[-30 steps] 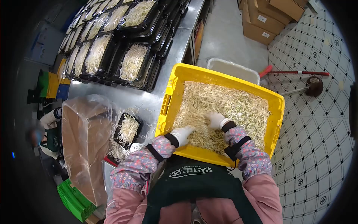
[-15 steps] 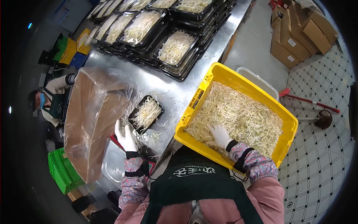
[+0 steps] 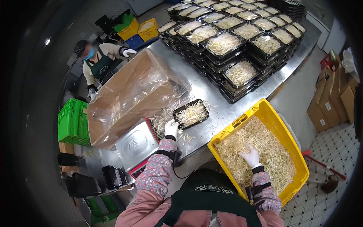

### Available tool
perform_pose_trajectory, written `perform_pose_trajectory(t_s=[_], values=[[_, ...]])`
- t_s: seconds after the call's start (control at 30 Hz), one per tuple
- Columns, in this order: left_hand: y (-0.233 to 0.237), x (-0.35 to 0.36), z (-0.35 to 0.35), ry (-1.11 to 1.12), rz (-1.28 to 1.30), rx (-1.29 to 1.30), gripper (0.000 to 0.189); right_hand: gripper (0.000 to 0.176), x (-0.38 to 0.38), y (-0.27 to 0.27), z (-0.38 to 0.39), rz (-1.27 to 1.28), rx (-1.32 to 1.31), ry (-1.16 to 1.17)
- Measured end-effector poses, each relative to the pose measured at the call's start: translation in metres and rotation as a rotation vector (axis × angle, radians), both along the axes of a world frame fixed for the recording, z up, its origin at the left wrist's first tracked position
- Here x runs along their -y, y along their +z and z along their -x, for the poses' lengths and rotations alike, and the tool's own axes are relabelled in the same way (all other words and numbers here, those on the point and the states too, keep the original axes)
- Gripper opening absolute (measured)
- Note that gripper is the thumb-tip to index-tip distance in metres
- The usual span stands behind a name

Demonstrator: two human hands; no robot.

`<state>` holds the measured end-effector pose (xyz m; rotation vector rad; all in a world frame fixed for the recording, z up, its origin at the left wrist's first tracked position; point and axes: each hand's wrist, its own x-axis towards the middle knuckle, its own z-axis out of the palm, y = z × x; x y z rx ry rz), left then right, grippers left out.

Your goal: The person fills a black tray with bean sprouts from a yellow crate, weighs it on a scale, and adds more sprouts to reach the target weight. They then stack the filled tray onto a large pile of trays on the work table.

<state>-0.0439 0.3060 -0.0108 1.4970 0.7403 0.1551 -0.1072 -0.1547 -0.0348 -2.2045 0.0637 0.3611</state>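
My left hand (image 3: pixel 172 128), in a white glove, is at the near-left edge of a small black tray (image 3: pixel 206 115), its fingers closed on the rim. A loose heap of bean sprouts (image 3: pixel 190 114) fills the tray, some hanging over its sides. To the right, my right hand (image 3: pixel 250 156), also gloved in white, is in the yellow crate (image 3: pixel 301 166) among a mass of bean sprouts (image 3: pixel 278 159). Its fingers curl into the sprouts and are partly hidden by them.
A digital scale (image 3: pixel 136 145) stands left of my left hand, beside a plastic-lined cardboard box (image 3: pixel 124 98). Stacked packed trays (image 3: pixel 227 45) cover the table's far side. A co-worker (image 3: pixel 100 62) is beyond the box. Green crates (image 3: pixel 72 121) and black trays (image 3: pixel 113 177) are at left.
My view has swung left, so everything sits farther right. My left hand has gone from open beside the tray to its rim. My right hand has curled its fingers into the sprouts.
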Motion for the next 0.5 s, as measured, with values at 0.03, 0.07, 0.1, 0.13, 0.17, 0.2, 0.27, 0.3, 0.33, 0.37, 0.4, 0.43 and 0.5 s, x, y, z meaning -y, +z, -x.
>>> perform_pose_trajectory(t_s=[0.03, 0.07, 0.1, 0.13, 0.17, 0.2, 0.27, 0.3, 0.33, 0.37, 0.4, 0.43, 0.5], values=[[0.009, 0.007, 0.002, -0.018, -0.013, -0.004, 0.031, 0.073, 0.01, -0.011, 0.002, 0.001, 0.013, 0.018], [0.001, 0.007, 0.002, -0.005, -0.043, 0.043, 0.032, 0.072, 0.021, -0.033, 0.006, -0.185, -0.027, 0.002], [0.005, 0.012, 0.005, 0.051, -0.041, 0.049, 0.034, 0.072, 0.027, -0.043, 0.004, -0.369, -0.068, -0.015], [0.014, 0.016, 0.009, 0.061, -0.052, 0.088, 0.034, 0.071, 0.022, 0.026, 0.002, 0.252, -0.153, 0.139], [0.026, 0.019, 0.015, 0.073, -0.063, 0.127, 0.035, 0.071, 0.027, 0.034, 0.001, 0.258, -0.134, 0.15], [0.041, 0.02, 0.021, 0.069, -0.08, 0.154, 0.035, 0.069, 0.034, 0.036, 0.001, 0.21, -0.115, 0.093], [0.073, 0.015, 0.045, 0.091, -0.073, 0.177, 0.037, 0.069, 0.052, 0.025, -0.005, 0.1, -0.051, 0.062], [0.083, 0.006, 0.058, 0.117, -0.082, 0.205, 0.037, 0.069, 0.06, 0.024, -0.011, 0.099, -0.042, 0.087], [0.09, -0.009, 0.073, 0.114, -0.09, 0.218, 0.038, 0.065, 0.065, 0.03, -0.018, 0.025, 0.001, 0.045], [0.098, -0.025, 0.089, 0.116, -0.098, 0.232, 0.038, 0.062, 0.066, 0.034, -0.024, -0.05, 0.043, 0.008], [0.105, -0.04, 0.105, 0.203, -0.142, 0.19, 0.039, 0.062, 0.057, 0.057, -0.03, -0.053, 0.056, 0.043], [0.116, -0.055, 0.123, 0.246, -0.143, 0.223, 0.038, 0.06, 0.041, 0.093, -0.034, -0.16, 0.068, 0.013], [0.135, -0.09, 0.161, 0.319, -0.127, 0.157, 0.037, 0.048, 0.01, 0.15, -0.045, -0.405, 0.07, 0.066]])
